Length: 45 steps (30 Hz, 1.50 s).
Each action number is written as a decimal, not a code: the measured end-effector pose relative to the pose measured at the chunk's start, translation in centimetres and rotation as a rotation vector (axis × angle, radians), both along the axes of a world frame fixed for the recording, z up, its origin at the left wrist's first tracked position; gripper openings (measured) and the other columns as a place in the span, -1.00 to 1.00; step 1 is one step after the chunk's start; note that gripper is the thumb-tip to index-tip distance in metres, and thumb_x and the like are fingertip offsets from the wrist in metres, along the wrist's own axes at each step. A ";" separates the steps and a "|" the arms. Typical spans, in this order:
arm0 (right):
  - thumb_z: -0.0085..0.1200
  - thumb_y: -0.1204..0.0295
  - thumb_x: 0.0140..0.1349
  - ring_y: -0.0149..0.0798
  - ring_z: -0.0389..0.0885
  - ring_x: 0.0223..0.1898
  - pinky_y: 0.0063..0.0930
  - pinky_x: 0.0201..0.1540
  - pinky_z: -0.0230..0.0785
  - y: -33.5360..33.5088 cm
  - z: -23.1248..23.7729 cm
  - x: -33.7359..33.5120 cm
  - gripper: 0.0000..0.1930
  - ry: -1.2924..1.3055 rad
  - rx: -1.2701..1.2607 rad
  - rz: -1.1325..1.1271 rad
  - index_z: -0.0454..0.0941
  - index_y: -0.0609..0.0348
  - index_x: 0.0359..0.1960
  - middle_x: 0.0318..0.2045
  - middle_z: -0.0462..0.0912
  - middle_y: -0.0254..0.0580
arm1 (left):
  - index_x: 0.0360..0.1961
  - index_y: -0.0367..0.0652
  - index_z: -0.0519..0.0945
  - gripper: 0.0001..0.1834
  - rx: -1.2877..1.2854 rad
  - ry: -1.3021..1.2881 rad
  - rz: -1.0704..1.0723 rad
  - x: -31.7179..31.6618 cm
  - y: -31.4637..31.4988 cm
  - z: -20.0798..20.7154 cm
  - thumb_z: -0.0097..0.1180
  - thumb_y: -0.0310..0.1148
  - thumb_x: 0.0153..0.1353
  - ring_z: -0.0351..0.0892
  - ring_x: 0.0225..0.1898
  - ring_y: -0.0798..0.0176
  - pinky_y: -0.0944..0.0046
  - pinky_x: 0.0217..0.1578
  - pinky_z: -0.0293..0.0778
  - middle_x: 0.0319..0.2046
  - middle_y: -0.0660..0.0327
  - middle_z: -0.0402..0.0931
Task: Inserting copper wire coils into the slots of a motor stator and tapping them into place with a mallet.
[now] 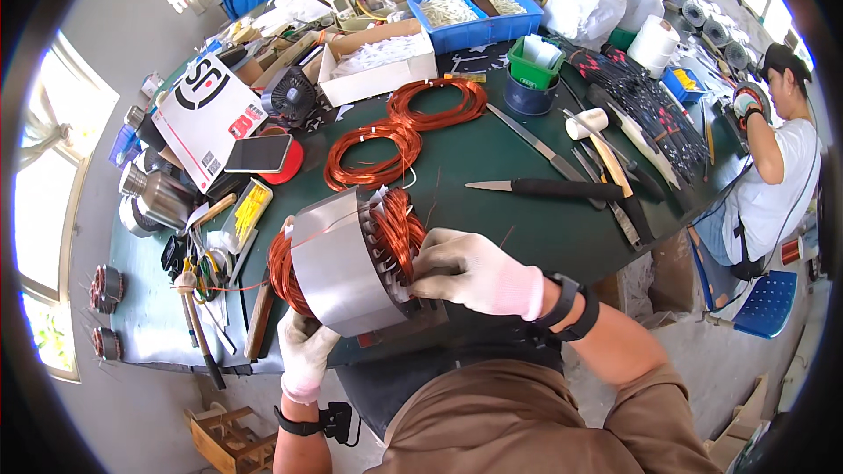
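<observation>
Head view, left to right; at the far left of the green surface (527, 228) we note a steel flask (158, 196) lying on its side, with a wooden-handled mallet (195, 320) near the front edge; just right of the flask, a clear box of yellow pieces (248, 211) and a dark phone (258, 154) resting on a red disc; behind these, a small black fan (290, 95) and an open white carton (379, 61).

Our left hand (306, 353), in a white glove, cups the underside of the motor stator (347, 263) from below, fingers closed against its steel shell; the stator sits at the near edge of the surface, tilted, copper windings showing at both ends.

Our right hand (474, 274), also gloved, presses on the winding end at the stator's right face, fingers curled onto the copper; whether it pinches a wire we cannot tell.

Beyond, two loose copper wire coils (399, 127) lie flat mid-surface; right of them, a black-handled blade (544, 187) and a white-headed mallet (597, 136); blue bin (479, 31) at the back; at the far right another person (773, 158) sits working.
</observation>
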State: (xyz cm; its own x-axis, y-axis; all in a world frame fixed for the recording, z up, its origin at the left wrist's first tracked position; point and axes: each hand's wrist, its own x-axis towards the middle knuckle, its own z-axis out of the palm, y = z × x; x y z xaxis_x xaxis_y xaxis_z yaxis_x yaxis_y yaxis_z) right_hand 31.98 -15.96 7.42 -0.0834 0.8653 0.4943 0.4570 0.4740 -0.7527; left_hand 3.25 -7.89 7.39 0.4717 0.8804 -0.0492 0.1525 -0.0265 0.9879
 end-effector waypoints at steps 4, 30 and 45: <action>0.29 0.49 0.06 -0.11 0.63 -0.15 -0.25 -0.14 0.55 -0.4 -1.6 0.5 -0.82 -0.118 0.152 -0.020 0.73 0.14 -0.26 -0.27 0.67 -0.19 | 0.00 -0.37 0.64 -0.69 -0.028 -0.086 -0.018 0.1 0.3 -0.9 0.33 -0.52 0.24 0.64 -0.14 0.41 0.34 -0.04 0.54 -0.14 0.27 0.70; 0.27 0.40 0.20 -0.13 0.55 0.01 -0.38 0.06 0.48 -0.6 -1.9 -1.8 -0.80 -0.113 0.115 -0.091 0.80 0.03 -0.14 -0.18 0.68 -0.17 | -0.07 -0.42 0.62 -0.70 0.045 -0.052 -0.050 -0.6 1.4 -1.0 0.23 -0.36 0.31 0.55 -0.22 0.46 0.38 -0.15 0.46 -0.24 0.28 0.68; 0.24 0.41 0.22 -0.03 0.56 -0.13 -0.24 0.00 0.45 -1.1 -1.7 -2.4 -0.83 0.185 -0.183 -0.149 0.73 0.22 -0.23 -0.20 0.59 -0.04 | 0.14 -0.37 0.56 -0.66 -0.026 0.063 -0.150 -2.4 2.4 0.2 0.17 -0.40 0.43 0.50 -0.08 0.33 0.31 -0.02 0.43 -0.05 0.23 0.60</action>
State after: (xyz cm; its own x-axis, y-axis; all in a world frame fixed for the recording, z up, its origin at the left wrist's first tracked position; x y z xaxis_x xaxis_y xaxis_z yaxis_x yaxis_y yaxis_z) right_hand 29.54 -17.09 5.77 0.1285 0.9374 0.3238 0.3584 0.2605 -0.8965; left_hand 0.84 -5.44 7.60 0.5928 0.7985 -0.1046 0.2104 -0.0282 0.9772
